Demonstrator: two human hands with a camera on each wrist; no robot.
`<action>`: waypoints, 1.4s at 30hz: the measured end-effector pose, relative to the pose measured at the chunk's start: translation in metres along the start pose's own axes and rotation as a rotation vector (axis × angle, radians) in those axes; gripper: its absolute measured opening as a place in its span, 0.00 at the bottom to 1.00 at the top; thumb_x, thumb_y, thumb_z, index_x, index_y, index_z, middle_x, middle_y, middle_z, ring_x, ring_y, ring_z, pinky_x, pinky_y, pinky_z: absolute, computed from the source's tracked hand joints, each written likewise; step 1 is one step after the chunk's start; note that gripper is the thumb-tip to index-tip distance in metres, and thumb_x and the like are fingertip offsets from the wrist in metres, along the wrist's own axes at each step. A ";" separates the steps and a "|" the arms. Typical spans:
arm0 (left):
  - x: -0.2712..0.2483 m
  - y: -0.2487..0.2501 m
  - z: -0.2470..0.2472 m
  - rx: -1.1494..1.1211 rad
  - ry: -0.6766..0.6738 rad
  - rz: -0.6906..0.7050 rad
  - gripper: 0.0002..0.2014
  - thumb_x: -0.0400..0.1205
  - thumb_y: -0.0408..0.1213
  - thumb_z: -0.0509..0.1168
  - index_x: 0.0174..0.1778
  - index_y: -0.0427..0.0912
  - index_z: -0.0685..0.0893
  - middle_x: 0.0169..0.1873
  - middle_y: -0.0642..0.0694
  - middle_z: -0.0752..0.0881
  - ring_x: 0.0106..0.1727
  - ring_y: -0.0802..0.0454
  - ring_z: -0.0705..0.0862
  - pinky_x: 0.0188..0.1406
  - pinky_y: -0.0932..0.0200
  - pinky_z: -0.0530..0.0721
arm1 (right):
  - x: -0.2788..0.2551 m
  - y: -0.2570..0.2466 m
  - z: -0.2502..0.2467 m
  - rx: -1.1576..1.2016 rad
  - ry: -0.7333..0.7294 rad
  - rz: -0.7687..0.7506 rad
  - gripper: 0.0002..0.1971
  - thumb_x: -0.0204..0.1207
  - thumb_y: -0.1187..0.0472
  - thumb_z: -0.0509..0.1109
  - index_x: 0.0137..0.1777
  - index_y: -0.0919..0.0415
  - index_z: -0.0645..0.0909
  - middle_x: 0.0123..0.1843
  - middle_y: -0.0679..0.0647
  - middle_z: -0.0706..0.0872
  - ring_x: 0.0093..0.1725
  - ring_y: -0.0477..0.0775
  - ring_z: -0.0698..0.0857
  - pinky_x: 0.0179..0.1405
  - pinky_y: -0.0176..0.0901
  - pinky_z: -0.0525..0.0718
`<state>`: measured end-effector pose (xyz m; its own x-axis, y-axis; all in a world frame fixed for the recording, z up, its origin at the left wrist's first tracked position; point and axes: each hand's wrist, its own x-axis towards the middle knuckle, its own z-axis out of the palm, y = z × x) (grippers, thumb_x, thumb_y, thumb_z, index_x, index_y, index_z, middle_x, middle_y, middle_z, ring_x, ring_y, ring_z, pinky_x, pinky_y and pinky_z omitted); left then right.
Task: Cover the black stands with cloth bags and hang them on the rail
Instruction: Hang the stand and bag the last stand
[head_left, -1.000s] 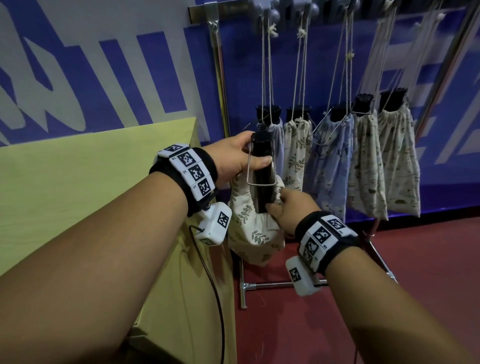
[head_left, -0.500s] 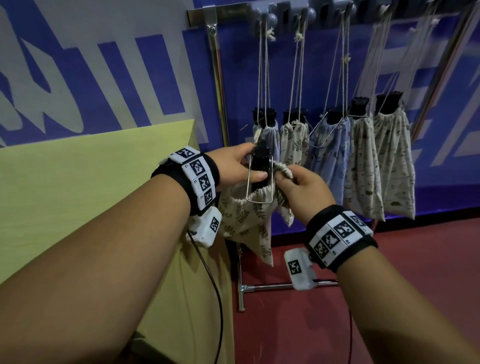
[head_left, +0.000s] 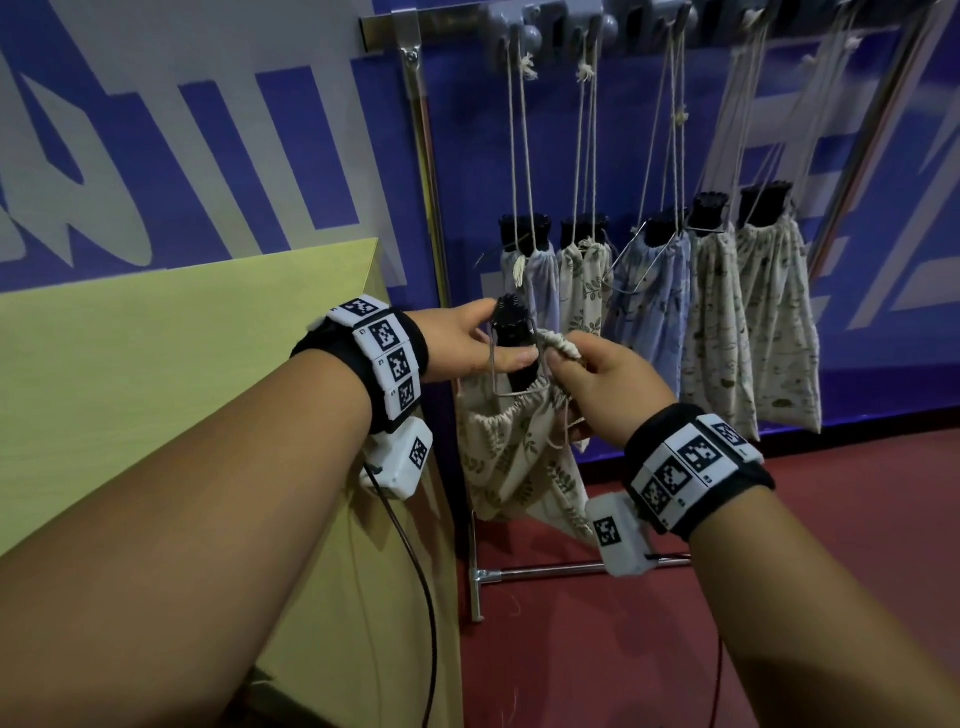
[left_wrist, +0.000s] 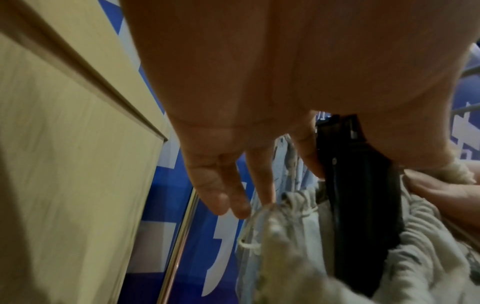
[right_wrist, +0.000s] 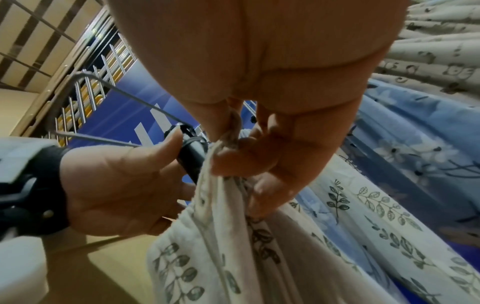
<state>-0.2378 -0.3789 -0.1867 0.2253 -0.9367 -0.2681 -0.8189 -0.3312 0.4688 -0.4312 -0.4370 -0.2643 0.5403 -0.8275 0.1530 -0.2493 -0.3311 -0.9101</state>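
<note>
Black stand (head_left: 514, 343) only half inside cloth bag (head_left: 511, 457); left hand (head_left: 470, 345) grip pinches stand, right hand (head_left: 597, 384) grip bunches bag mouth. Wire loop (head_left: 511, 387) likely snags the gathered hem, or the bag slides off before cinching.

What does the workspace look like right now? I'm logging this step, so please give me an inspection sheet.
Surface: yellow-green table, left of the rack.
Job's things: black stand partly inside leaf-print bag; five bagged stands hang from the rail.
Clutter: nothing seen.
Grippers: left hand grips the stand; right hand pinches the bag's gathered rim.
Cables: black cable hangs from left wrist camera.
Surroundings: blue-and-white wall, red floor.
</note>
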 end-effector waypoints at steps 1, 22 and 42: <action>-0.001 0.001 0.000 0.000 -0.017 -0.006 0.37 0.81 0.61 0.72 0.83 0.68 0.61 0.62 0.60 0.85 0.62 0.59 0.83 0.51 0.66 0.77 | 0.000 0.001 -0.001 0.030 -0.012 0.008 0.10 0.92 0.53 0.67 0.50 0.47 0.87 0.36 0.52 0.84 0.35 0.67 0.91 0.36 0.66 0.94; -0.003 0.008 0.011 0.359 0.012 -0.113 0.08 0.85 0.43 0.70 0.59 0.52 0.82 0.42 0.47 0.87 0.48 0.44 0.90 0.50 0.52 0.89 | 0.014 0.020 0.002 -0.039 0.026 0.048 0.09 0.91 0.56 0.69 0.48 0.52 0.85 0.32 0.49 0.80 0.29 0.51 0.78 0.33 0.47 0.82; 0.004 -0.005 -0.009 -0.211 0.380 -0.227 0.08 0.80 0.38 0.79 0.54 0.45 0.94 0.50 0.47 0.90 0.46 0.51 0.86 0.49 0.56 0.84 | 0.015 0.030 -0.014 -0.605 -0.190 0.291 0.21 0.85 0.44 0.74 0.44 0.61 0.95 0.43 0.62 0.93 0.40 0.56 0.87 0.31 0.41 0.79</action>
<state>-0.2279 -0.3819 -0.1829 0.5944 -0.8006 -0.0758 -0.6110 -0.5108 0.6048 -0.4417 -0.4653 -0.2842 0.5015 -0.8452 -0.1848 -0.7792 -0.3484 -0.5210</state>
